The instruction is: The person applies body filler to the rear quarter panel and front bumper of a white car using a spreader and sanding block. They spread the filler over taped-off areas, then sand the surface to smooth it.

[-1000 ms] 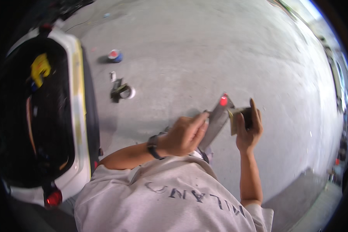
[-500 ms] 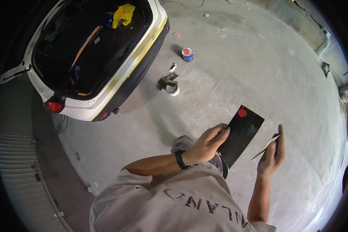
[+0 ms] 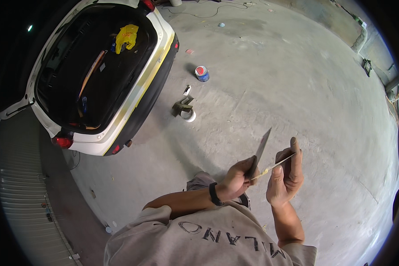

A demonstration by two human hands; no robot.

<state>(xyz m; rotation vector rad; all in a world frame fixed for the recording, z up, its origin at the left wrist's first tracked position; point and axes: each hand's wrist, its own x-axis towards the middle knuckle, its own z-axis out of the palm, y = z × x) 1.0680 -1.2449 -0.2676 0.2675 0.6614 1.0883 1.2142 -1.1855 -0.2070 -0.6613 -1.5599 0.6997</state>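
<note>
My left hand (image 3: 233, 182), with a black band at the wrist, grips a flat dark board (image 3: 262, 148) by its lower end. The board is turned nearly edge-on, so its face is mostly hidden. In my right hand (image 3: 289, 181) is a thin flat spreader (image 3: 283, 161), held between thumb and fingers with the index finger pointing up. A dab of cream-yellow paste (image 3: 264, 171) clings to the spreader near its lower end. That end meets or lies very close to the board beside my left fingers; contact cannot be made out.
A white car (image 3: 86, 147) with its tailgate raised stands at the left; a yellowish band runs along its rear. A yellow bag (image 3: 127, 37) lies in the boot. On the concrete floor are a blue tin (image 3: 202, 76), a white tub (image 3: 189, 116) and dark scraps (image 3: 181, 106) beside it.
The board has tilted from face-on to nearly edge-on. My right hand has moved left, bringing the spreader in to the board. The view has shifted slightly.
</note>
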